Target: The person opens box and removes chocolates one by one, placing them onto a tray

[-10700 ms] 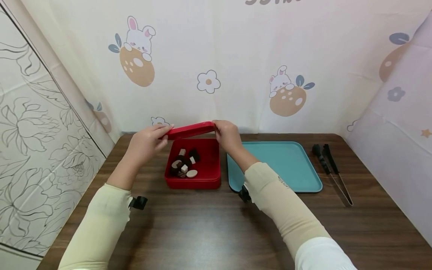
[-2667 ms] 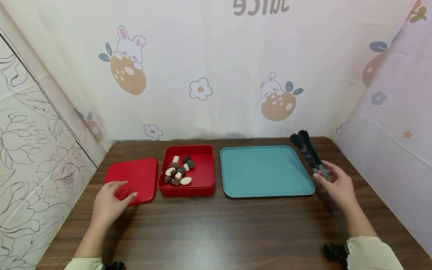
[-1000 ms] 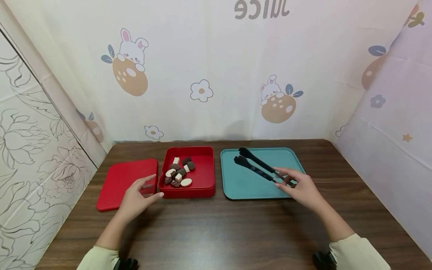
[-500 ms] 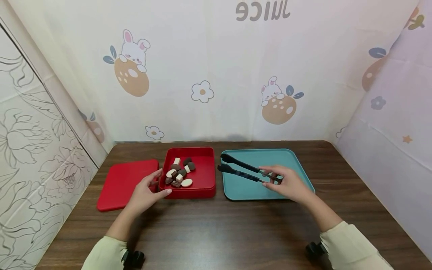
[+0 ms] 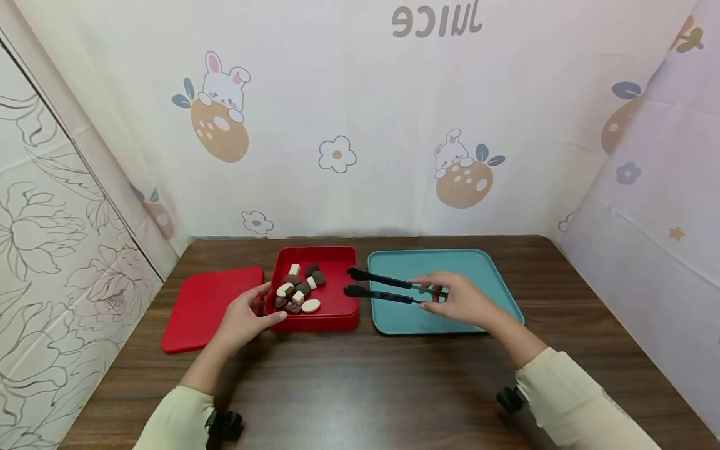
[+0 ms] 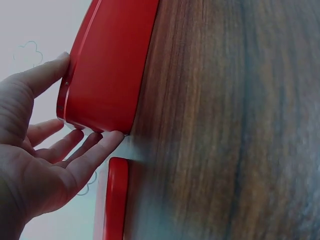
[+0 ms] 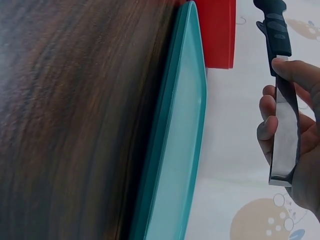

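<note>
Black tongs (image 5: 385,279) over box rim (image 5: 315,316)

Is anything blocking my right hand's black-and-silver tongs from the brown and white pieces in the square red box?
Nothing visible. In the head view, the tongs reach just over the box, with only its bare floor between them and the pieces.

In the head view I'm losing the rear end of the tongs (image 5: 388,280) behind the right hand (image 5: 452,300), and the small brown and white pieces (image 5: 302,289) are overlapping too much for counting. My left wrist view is cutting off the red box (image 6: 107,65), red lid (image 6: 116,200) and left hand (image 6: 42,172); the right is cropping the tongs' tips and tray (image 7: 177,160).
</note>
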A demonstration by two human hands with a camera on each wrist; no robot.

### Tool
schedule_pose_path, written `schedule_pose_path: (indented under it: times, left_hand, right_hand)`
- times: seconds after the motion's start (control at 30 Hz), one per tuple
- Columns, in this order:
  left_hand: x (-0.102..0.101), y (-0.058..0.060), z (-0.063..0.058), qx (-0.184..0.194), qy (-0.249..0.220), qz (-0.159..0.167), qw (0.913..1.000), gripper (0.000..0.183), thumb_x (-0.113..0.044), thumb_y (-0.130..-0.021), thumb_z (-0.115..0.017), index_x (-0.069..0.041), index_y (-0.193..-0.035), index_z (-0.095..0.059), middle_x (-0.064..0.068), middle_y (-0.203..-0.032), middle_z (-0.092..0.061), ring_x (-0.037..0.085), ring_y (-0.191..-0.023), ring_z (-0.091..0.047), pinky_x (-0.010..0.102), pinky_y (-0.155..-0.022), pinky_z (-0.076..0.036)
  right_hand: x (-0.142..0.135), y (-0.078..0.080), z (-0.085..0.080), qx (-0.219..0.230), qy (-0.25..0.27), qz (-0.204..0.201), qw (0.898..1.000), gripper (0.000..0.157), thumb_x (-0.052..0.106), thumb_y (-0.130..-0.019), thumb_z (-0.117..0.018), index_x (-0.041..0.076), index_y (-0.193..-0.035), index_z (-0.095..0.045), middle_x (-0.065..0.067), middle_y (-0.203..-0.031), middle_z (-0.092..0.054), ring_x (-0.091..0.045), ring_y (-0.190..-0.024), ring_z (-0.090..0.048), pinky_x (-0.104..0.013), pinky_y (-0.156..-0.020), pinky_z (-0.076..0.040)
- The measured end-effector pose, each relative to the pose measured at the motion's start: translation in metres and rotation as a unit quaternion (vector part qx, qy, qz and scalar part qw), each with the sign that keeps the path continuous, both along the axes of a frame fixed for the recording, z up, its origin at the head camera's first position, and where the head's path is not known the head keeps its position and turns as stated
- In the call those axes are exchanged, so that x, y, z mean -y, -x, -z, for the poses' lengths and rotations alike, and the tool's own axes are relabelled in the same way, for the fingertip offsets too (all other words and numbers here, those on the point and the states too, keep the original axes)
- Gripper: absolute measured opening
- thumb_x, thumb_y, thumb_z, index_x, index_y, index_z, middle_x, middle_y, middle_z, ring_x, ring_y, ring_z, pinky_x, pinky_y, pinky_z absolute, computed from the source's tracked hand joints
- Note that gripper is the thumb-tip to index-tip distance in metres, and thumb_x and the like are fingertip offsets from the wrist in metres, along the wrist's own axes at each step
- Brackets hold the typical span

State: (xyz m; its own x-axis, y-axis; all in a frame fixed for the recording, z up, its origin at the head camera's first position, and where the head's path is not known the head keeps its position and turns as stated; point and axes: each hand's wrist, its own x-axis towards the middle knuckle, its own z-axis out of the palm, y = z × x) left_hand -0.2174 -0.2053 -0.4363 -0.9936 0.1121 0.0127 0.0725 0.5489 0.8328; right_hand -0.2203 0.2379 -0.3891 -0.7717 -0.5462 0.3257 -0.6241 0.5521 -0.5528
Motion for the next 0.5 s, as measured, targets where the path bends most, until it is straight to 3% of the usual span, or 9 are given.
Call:
schedule_pose_path:
  times: [0.5]
  left_hand:
    - [-0.001, 0.004, -0.004, 0.022, 0.016, -0.011, 0.9996, 0.078, -0.029, -0.082, -0.08, -0.004, -0.146, -0.044, 0.023, -0.134, -0.055, 0.036, -0.117, -0.057, 0.046, -0.088, -0.054]
  right_hand:
    - [0.033, 0.029, -0.01, 0.028, -0.077, -0.043, 0.996, 0.043, 0.01, -0.081, -0.08, 0.012, -0.122, -0.069, -0.001, -0.101, -0.067, -0.008, -0.069, -0.056, -0.026, -0.058, -0.049]
